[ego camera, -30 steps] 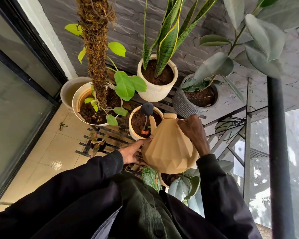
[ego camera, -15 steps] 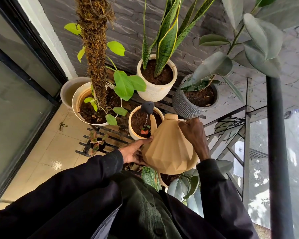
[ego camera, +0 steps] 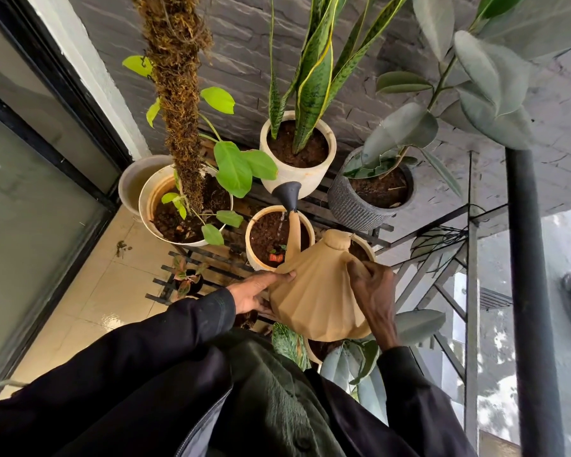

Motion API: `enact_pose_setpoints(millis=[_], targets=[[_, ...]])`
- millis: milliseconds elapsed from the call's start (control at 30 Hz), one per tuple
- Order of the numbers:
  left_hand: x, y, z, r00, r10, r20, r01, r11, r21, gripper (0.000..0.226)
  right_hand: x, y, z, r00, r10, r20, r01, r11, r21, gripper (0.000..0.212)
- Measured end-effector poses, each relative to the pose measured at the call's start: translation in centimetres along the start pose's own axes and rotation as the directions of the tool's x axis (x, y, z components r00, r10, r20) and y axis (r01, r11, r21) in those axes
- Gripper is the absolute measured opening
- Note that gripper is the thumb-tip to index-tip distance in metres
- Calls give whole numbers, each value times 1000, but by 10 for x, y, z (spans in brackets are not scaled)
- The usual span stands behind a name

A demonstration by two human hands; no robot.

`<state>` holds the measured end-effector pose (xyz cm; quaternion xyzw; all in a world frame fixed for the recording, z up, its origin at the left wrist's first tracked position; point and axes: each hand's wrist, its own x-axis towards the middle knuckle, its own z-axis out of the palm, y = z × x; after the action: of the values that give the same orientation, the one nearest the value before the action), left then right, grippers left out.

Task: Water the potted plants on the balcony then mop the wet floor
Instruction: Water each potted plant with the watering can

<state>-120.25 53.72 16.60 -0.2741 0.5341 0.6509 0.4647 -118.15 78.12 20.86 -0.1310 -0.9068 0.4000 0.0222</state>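
Note:
A tan faceted watering can (ego camera: 317, 291) with a dark rose tilts over a small cream pot (ego camera: 254, 258) of dark soil. A thin stream of water falls from the spout into that pot. My left hand (ego camera: 257, 293) supports the can's lower left side. My right hand (ego camera: 373, 291) grips the can at its right, where the handle is hidden. Behind stand a white pot with a snake plant (ego camera: 297, 153), a grey ribbed pot with a rubber plant (ego camera: 370, 199), and a white pot with a moss pole (ego camera: 185, 209).
The pots sit on a black slatted rack (ego camera: 208, 262) over beige tiles (ego camera: 89, 291) with a wet shine. A glass door (ego camera: 30, 192) lines the left, a black railing post (ego camera: 531, 291) the right. More leafy pots sit just below the can. A small red-leaved plant (ego camera: 187, 280) stands low.
The can has shifted slightly right and kept its tilt, with water still running into the small cream pot. Both hands hold it as before.

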Motion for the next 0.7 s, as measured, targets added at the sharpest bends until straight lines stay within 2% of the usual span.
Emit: enact_pose_setpoints(millis=[100,233,333,433,500,567,633,700], targets=[[-6,1,2,1000,13,17,-13,1000,15,94,-11,2,-1,1000,-5,-27,6,999,46,51],[0,-4,1,999,32,-14,-32,999,35,121,-24,9,0,998,-7,-57,12,996,87,52],[7,-7,0,999,46,-26,-45,999,28,125,-30,15,0,997,29,-76,-20,992,126,43],[-4,-3,7,998,58,-39,-57,998,15,107,-36,18,0,995,1,-98,14,988,156,35],[-6,-3,9,997,60,-53,-60,998,1,93,-38,21,1,993,-14,-116,33,986,161,40],[-5,-4,9,995,69,-65,-70,998,-4,90,-39,24,2,991,-30,-129,49,987,151,46],[-2,-4,10,993,81,-84,-81,997,1,84,-40,26,2,989,-41,-142,62,988,144,45],[-1,-5,10,988,103,-114,-103,995,7,67,-42,26,3,986,-46,-160,71,986,152,40]])
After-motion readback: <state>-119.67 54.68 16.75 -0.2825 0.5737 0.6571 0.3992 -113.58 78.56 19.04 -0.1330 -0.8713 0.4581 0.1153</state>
